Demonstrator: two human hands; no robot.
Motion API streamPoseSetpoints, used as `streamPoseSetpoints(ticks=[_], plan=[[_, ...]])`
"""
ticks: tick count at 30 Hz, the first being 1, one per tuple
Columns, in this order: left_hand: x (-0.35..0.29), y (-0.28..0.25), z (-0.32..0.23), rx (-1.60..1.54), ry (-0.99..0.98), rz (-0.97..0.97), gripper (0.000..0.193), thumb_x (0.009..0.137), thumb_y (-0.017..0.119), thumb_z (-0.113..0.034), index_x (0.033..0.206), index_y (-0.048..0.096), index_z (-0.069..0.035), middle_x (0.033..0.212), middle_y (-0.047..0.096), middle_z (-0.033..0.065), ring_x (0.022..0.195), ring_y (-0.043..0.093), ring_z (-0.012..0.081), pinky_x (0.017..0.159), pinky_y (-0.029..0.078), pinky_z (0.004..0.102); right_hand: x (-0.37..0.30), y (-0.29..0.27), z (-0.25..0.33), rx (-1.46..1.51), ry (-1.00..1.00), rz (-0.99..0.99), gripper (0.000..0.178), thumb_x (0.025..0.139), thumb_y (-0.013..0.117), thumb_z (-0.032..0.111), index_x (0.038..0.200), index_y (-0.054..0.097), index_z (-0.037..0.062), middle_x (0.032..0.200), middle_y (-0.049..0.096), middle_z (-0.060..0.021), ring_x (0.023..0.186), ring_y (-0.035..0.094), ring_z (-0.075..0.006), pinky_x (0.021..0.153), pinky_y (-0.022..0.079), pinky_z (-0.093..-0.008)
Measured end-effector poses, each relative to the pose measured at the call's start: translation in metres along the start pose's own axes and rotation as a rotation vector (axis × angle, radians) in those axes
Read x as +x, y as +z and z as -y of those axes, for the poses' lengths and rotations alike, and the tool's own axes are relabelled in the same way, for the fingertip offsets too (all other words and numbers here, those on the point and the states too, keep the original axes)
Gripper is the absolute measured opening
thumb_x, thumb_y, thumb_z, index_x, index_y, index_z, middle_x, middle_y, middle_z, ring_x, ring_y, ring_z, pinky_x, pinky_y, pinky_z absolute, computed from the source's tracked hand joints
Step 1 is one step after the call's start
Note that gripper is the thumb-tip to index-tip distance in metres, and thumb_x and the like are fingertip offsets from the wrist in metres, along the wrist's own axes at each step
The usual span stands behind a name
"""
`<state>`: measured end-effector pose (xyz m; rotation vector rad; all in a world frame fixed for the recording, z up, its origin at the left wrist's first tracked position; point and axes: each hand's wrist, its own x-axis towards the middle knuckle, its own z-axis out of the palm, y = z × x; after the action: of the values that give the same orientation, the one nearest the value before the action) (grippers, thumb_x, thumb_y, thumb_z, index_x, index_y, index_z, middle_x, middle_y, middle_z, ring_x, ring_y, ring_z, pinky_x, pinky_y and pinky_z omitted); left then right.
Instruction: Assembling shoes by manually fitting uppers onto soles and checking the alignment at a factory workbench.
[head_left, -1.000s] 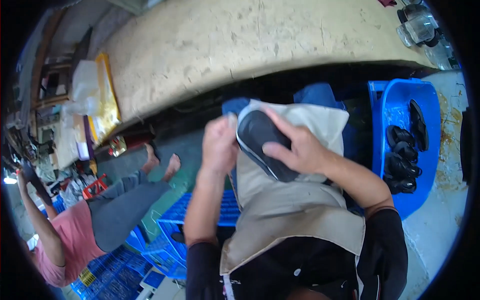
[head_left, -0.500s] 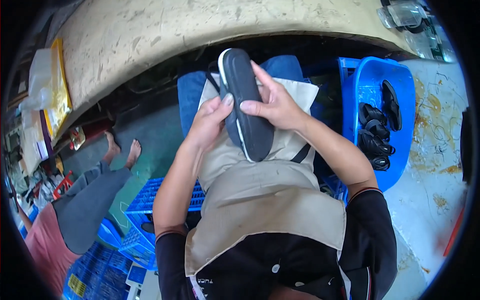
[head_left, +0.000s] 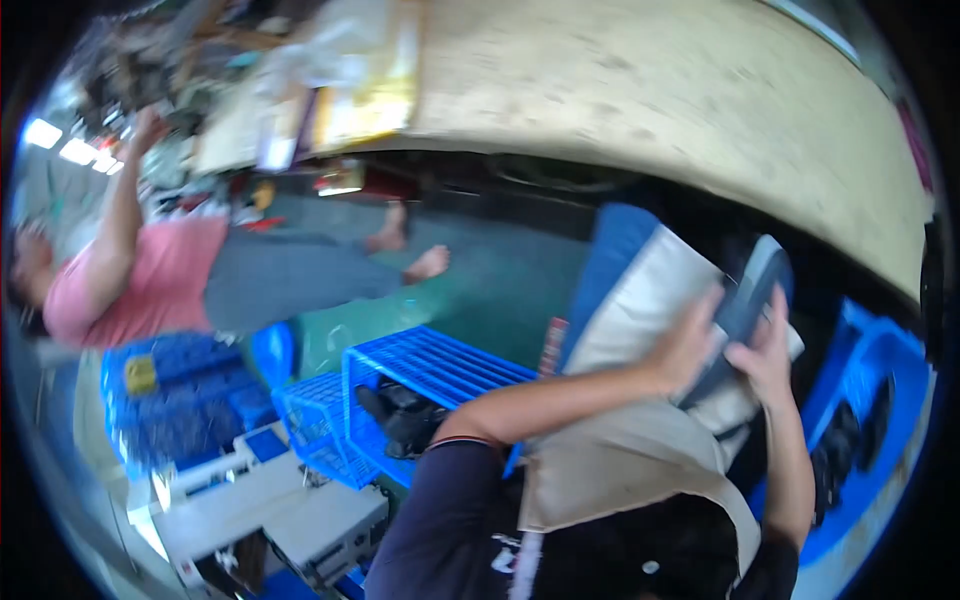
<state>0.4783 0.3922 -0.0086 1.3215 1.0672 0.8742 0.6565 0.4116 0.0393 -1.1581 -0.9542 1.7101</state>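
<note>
A dark shoe with a pale edge is tilted over my lap, sole side up. My right hand grips it from the right, thumb on the sole and fingers along the far side. On the shoe's left side is my left hand, smeared by motion, so its grip on the shoe is unclear. A beige apron covers my lap beneath both hands. In the blue basin to my right lie several black sandals.
A long worn table runs across the far side. At my left stands a blue crate with black footwear inside. Grey-white machines sit at lower left. Another person in a pink shirt is farther left, one arm raised.
The view has swung left, so my hands and the basin appear farther right. The crate, machines and other person show more fully. The shoe stays at my hands.
</note>
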Motion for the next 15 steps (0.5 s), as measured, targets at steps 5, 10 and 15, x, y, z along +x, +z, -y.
streamPoseSetpoints(ticks=[5,10,15], plan=[[-0.007,0.002,-0.066,-0.049,0.154,0.141,0.06,0.105,0.038,-0.019,0.155,0.019,0.006,0.151,0.033,0.0278,0.133,0.04,0.0415,0.114,0.031,0.0461,-0.042,0.009,0.03,-0.001,-0.073,-0.104,0.129,0.066,0.094,0.023,0.162,0.009,0.0112,0.145,0.049,-0.0211,0.123,0.056,-0.0305,0.105,0.044,-0.0371],[0.002,-0.013,-0.118,0.127,0.28,0.048,0.06,0.102,0.042,-0.021,0.152,0.026,0.007,0.148,0.036,0.0291,0.129,0.044,0.0414,0.11,0.036,0.0457,-0.041,0.01,0.054,-0.11,-0.249,-0.08,0.116,0.079,0.086,0.032,0.162,0.007,0.0104,0.143,0.05,-0.0201,0.121,0.057,-0.0261,0.101,0.045,-0.0343],[-0.004,-0.036,-0.217,0.397,0.599,-0.12,0.064,0.096,0.053,-0.026,0.147,0.035,0.008,0.144,0.041,0.0292,0.125,0.048,0.0418,0.106,0.04,0.046,-0.046,0.056,0.082,0.026,-0.485,-0.199,0.083,0.102,0.058,0.04,0.162,0.01,0.0089,0.14,0.053,-0.0165,0.113,0.058,-0.0178,0.088,0.046,-0.0248]])
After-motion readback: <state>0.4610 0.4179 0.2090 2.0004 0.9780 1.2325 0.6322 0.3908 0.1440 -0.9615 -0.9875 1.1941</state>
